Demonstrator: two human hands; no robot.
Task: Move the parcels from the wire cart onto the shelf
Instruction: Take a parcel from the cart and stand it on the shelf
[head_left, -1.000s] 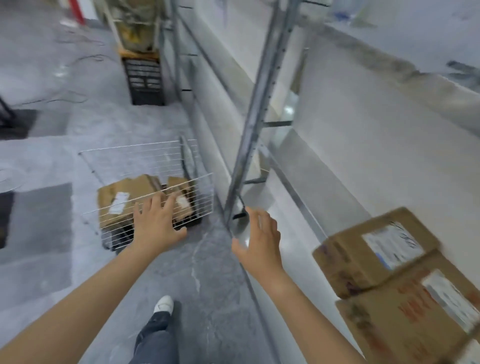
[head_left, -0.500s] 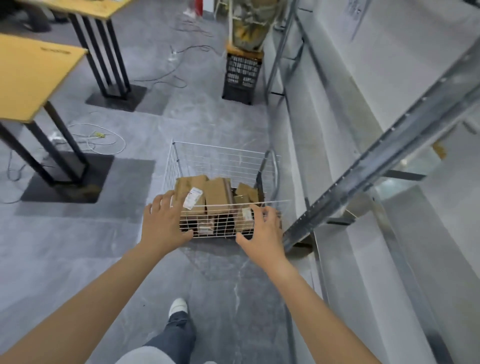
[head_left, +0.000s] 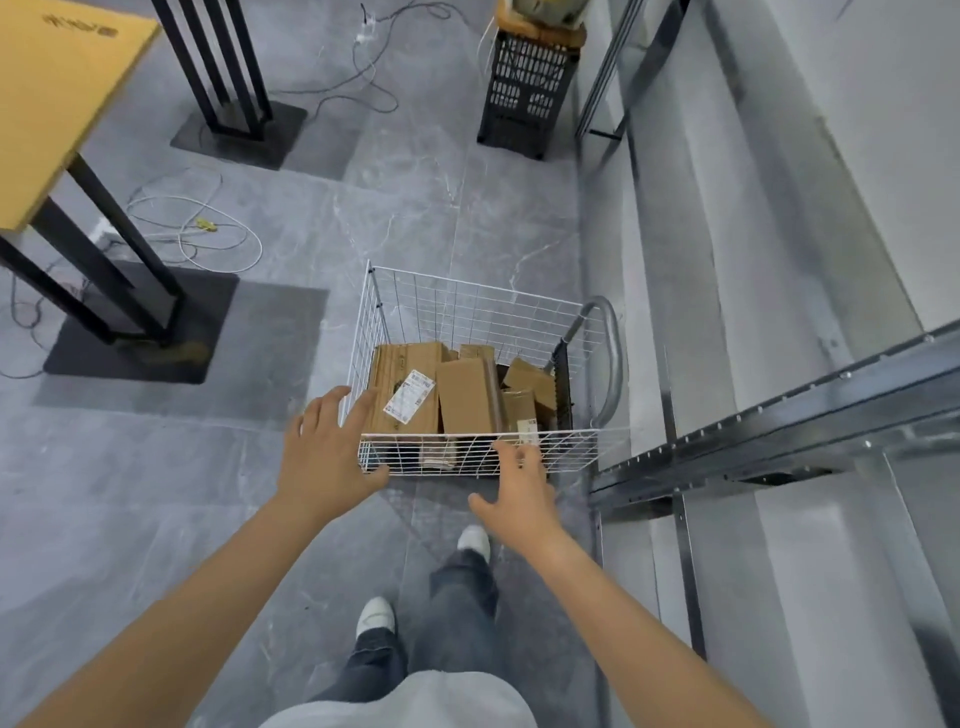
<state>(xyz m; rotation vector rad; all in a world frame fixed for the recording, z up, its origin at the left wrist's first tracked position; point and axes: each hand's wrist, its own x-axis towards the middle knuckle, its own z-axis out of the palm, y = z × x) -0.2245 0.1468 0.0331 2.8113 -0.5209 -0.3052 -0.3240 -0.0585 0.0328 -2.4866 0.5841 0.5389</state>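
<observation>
A white wire cart (head_left: 467, 312) stands on the grey floor and holds several brown cardboard parcels. The largest parcel (head_left: 402, 387) lies at the left and bears a white label; a narrower parcel (head_left: 465, 397) leans beside it. My left hand (head_left: 330, 449) hovers with spread fingers at the cart's near left corner and holds nothing. My right hand (head_left: 519, 493) is spread in front of the cart's near wall, its fingertips at the top wire. The metal shelf (head_left: 769, 431) runs along the right side.
A yellow-topped table on black legs (head_left: 67, 104) stands at the left, with loose cables (head_left: 208, 228) on the floor. A black plastic crate (head_left: 527, 88) stands farther back by the shelf. My feet (head_left: 376, 616) are on the floor just behind the cart.
The view swung from the shelf with its parcels down to the cart. Both empty hands have come closer to the cart's near edge.
</observation>
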